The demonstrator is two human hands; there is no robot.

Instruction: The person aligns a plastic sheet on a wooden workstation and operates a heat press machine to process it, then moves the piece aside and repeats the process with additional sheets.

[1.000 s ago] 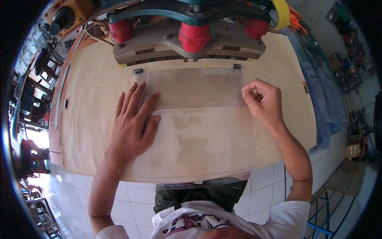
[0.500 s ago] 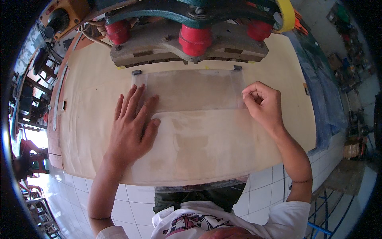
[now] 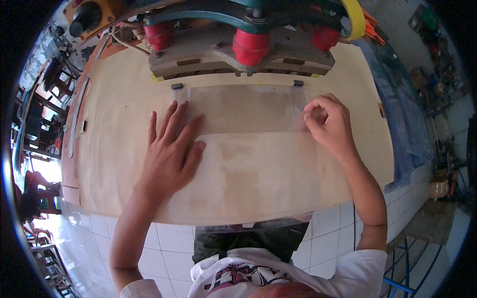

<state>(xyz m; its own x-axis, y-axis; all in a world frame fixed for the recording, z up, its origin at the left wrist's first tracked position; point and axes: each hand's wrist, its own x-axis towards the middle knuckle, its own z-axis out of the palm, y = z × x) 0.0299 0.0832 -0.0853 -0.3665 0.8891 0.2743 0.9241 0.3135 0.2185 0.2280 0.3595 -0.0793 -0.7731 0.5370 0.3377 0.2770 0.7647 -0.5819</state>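
At the back left corner of the table [image 3: 114, 134], an orange box [image 3: 103, 20] with a black knob is sitting. Along the table's left edge a metal ruler [image 3: 78, 119] is lying, with a small black piece [image 3: 83, 126] just beside it. Further right, the left hand [image 3: 171, 149] is resting palm down, its fingers spread wide and gripping nothing, over the left side of a clear plastic sheet [image 3: 243, 159]. The sheet is lying flat across the middle of the table and is reaching from near the machine to the front edge; a browner band is showing across its back part. Two small black blocks are standing at its back corners, a left block [image 3: 177, 86] and a right block [image 3: 298, 83]. Behind them, a heavy machine [image 3: 198, 53] with red knobs [image 3: 251, 47] is hanging over the table's back edge. At the sheet's right edge, the right hand [image 3: 329, 121] is pinching the plastic between thumb and forefinger, the other fingers curling in. A yellow band [image 3: 355, 21] is curving near the back right corner, and blue plastic [image 3: 392, 114] is hanging along the table's right edge.
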